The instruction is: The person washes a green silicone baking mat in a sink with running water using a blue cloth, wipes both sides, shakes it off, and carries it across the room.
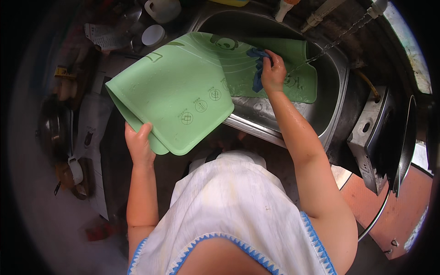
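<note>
A large green flexible mat (172, 89) with printed pandas and small icons hangs partly in the metal sink (309, 113). My left hand (139, 141) grips its folded near-left edge, outside the basin. Over the sink, my right hand (274, 72) holds a crumpled blue cloth (257, 68) against the mat's wet surface. From the tap (377, 7) at the upper right, a thin stream of water (330, 46) runs down onto the mat's right part. Drops show on my right forearm.
A white round lid (153, 35) and a pale jug (163, 9) stand left of the sink. To the right are a metal gas stove (369, 137) and an upright dark pan (407, 144). A white-handled pan (53, 127) and a white cup (75, 170) sit at the far left.
</note>
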### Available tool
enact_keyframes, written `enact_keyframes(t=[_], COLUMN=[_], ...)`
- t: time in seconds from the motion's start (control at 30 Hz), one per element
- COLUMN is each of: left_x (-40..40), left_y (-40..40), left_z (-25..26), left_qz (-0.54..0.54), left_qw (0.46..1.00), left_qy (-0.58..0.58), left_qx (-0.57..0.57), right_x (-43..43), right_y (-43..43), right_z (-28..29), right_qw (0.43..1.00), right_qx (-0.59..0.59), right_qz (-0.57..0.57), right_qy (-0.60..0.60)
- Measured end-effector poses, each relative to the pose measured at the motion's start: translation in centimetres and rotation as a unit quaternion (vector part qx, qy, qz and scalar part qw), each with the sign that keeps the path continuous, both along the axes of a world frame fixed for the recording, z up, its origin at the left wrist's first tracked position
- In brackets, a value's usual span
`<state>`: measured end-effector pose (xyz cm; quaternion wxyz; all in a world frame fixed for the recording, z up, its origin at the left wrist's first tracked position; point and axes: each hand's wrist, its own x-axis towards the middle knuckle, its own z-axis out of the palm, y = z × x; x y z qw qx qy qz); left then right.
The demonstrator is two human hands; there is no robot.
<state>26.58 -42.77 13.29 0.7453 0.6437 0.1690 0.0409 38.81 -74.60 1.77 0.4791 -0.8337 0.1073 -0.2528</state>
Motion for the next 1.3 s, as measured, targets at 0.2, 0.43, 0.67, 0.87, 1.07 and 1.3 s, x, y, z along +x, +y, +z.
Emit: enact_keyframes(t=[0.2, 0.43, 0.67, 0.87, 1.07, 1.3], left_x=[0.5, 1.2, 0.3, -4.4, -6.5, -11.0], left_y=[1.2, 1.7, 2.1, 3.5, 8.2, 16.2], left_z=[-2.4, -2.7, 0.5, 3.1, 6.5, 2.5], left_qz=[0.008, 0.044, 0.055, 0.05, 0.018, -0.003], left_qw=[0.998, 0.981, 0.96, 0.988, 0.997, 0.993], left_qy=[0.058, 0.105, 0.143, 0.087, 0.047, 0.094], left_qx=[-0.035, -0.156, -0.233, -0.117, -0.063, 0.077], right_x=[-1.3, -0.3, -9.1, -1.2, 0.7, 0.6], right_y=[-11.0, -0.2, 18.9, 15.3, 3.1, -12.4], right_z=[-8.2, 2.6, 7.0, 1.0, -6.5, -8.4], right_qw=[0.827, 0.875, 0.831, 0.887, 0.874, 0.888], right_qx=[-0.551, 0.439, -0.184, -0.152, -0.387, -0.408], right_qz=[-0.059, 0.101, 0.46, 0.41, 0.259, -0.076], right_qy=[0.095, 0.176, -0.253, -0.151, 0.141, 0.199])
